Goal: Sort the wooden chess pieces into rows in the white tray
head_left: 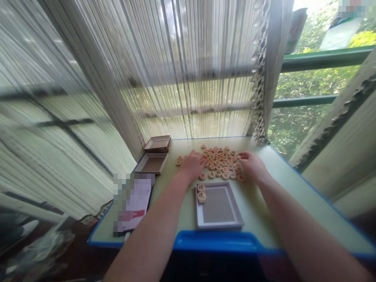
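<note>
Beige discs [219, 161] clustered toward far edge of desk [185, 145] | left hand [191, 163], right hand [251, 165] flanking cluster | fingers' grip: can't tell

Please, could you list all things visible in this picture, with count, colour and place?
Table: one, pale green with blue edging, centre
Blue trough: one, table's near edge
Near box: one, whitish walls, before the trough
Chinese chess pieces: many, pale with red or dark characters, beyond near box; two inside it
Left boxes: at least two, brown and whitish, far left
Pixelated item: one, whitish and red, table's left
Curtains: several, whitish, behind
Window bars: two, green, right
Trees: uncountable, green, outside
Left hand: one, bare, pieces' left side
Right hand: one, bare, pieces' right side
</note>
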A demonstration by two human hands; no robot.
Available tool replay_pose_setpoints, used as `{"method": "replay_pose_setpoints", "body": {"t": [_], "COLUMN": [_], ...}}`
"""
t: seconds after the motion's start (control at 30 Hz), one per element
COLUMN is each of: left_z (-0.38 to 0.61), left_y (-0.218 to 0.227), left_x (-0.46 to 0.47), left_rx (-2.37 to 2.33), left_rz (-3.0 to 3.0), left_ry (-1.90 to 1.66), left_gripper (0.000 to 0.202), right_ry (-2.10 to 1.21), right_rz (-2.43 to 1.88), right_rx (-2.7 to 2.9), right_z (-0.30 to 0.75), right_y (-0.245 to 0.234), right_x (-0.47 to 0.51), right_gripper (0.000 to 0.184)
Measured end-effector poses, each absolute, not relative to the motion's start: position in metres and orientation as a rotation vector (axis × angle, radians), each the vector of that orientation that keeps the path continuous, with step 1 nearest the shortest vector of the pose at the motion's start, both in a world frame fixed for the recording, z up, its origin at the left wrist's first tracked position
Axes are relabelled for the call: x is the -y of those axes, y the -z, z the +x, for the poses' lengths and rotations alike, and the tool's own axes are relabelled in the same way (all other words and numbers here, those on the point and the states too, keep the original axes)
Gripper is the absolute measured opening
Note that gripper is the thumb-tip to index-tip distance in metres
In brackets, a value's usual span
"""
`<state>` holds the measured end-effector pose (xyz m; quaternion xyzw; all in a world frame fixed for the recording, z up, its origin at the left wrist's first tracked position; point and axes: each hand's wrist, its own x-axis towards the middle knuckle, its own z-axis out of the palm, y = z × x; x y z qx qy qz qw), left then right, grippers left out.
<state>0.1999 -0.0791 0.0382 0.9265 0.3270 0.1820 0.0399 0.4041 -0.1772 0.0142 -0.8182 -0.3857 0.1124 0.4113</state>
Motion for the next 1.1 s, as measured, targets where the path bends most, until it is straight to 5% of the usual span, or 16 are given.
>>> {"method": "replay_pose_setpoints", "body": {"t": [0.2, 0.7, 1.1], "left_z": [0.203, 0.286, 0.306], "left_y": [-0.04, -0.068, -0.047], "left_x": [0.085, 0.057, 0.035], "left_rx": [-0.932, -0.658, -0.395], "left_rz": [2.831, 2.786, 2.845], "left_ry": [-0.599, -0.355, -0.106], "left_gripper": [0.029, 0.029, 0.04], "right_ry": [-0.53, 0.06, 0.055], "right_rz": [-1.984, -2.109, -2.209], "right_rx": [0.959, 1.29, 1.313], "right_z": [0.42, 0.425, 0.422], "right_y": [-0.012, 0.004, 0.006], "right_x": [0.183, 0.165, 0.16], "right_gripper": [0.038, 0.039, 0.042]}}
